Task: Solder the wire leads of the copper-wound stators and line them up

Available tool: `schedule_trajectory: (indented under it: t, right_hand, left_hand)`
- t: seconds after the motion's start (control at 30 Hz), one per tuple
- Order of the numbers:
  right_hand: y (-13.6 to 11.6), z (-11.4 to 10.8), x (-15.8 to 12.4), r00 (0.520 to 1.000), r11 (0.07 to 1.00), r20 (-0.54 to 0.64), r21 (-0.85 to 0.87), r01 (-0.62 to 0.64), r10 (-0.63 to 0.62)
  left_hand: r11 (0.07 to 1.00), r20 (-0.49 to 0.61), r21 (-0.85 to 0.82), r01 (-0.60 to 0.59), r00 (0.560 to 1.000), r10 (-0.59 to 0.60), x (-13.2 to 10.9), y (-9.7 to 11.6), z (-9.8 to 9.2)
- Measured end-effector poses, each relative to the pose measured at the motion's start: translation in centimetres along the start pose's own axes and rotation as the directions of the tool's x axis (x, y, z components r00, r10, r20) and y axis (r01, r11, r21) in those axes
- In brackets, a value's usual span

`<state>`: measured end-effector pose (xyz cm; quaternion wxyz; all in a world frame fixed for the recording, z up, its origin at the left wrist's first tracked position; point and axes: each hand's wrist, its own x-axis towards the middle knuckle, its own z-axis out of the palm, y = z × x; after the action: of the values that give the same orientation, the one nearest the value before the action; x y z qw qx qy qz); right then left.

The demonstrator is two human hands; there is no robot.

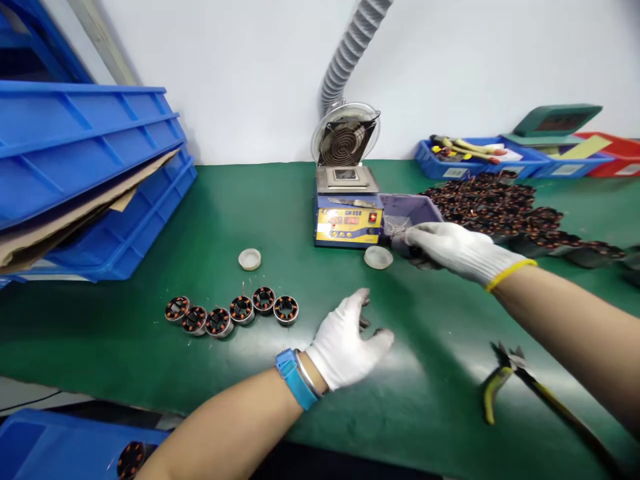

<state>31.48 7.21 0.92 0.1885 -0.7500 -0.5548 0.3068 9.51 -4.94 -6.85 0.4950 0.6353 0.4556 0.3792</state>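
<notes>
My left hand (349, 345), in a white glove with grey fingertips, hovers above the green table with thumb and fingers apart and nothing between them. My right hand (445, 250), gloved with a yellow cuff, is closed around a dark, round motor stator (401, 245), partly covered by the fingers and blurred. It is beside the purple bin (417, 205) and a small white dish (379, 257). Left of my left hand, several wound stators (219, 323) stand in a crooked row. Behind the dish sits a blue and yellow solder pot (349, 223) with tweezers across its top.
A heap of stators (490, 207) covers the right rear. Cutting pliers (510, 373) lie at right front. A second dish (249, 259) stands behind the row. Blue crates (85, 147) are stacked at left; a blue tool bin (475, 160) is at the back. A grey hose (353, 50) hangs behind the pot.
</notes>
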Motion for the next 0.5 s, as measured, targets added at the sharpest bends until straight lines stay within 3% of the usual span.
schedule_trajectory:
  t: [0.27,0.5]
  right_hand:
    - [-2.7,0.4,0.9,0.985,0.950,0.170,-0.310,0.042,0.012]
    - [-3.1,0.4,0.4,0.993,0.963,0.117,-0.263,0.064,-0.034]
  left_hand:
    - [1.000,-0.011,-0.021,0.023,1.000,-0.023,-0.2,0.3,0.0]
    - [0.998,0.037,0.063,0.015,0.999,-0.018,-0.3,0.2,0.0]
